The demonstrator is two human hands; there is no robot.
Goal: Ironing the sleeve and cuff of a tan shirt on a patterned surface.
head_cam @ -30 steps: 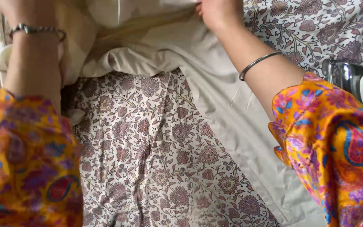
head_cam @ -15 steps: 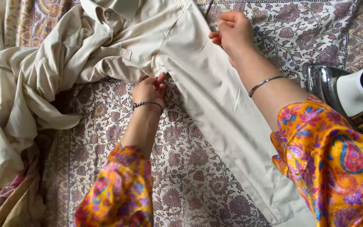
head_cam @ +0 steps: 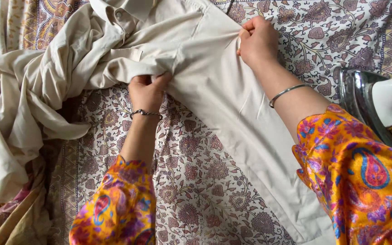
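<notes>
Head view, both hands, left (head_cam: 147,90), right (head_cam: 256,41), pinching smooth cream shirt (head_cam: 214,95), floral cloth (head_cam: 196,181) beneath.

Shirt (head_cam: 214,95) lies on patterned cloth (head_cam: 196,190), w/ one sleeve running diagonally from centre to lower right. Rest of shirt bunched in a heap at left, collar at top centre. Left hand (head_cam: 148,88) at sleeve's left edge, centre; right hand (head_cam: 257,41) at its right edge, farther up. Iron (head_cam: 382,109) stands on the cloth at far right, just beside right forearm.
</notes>
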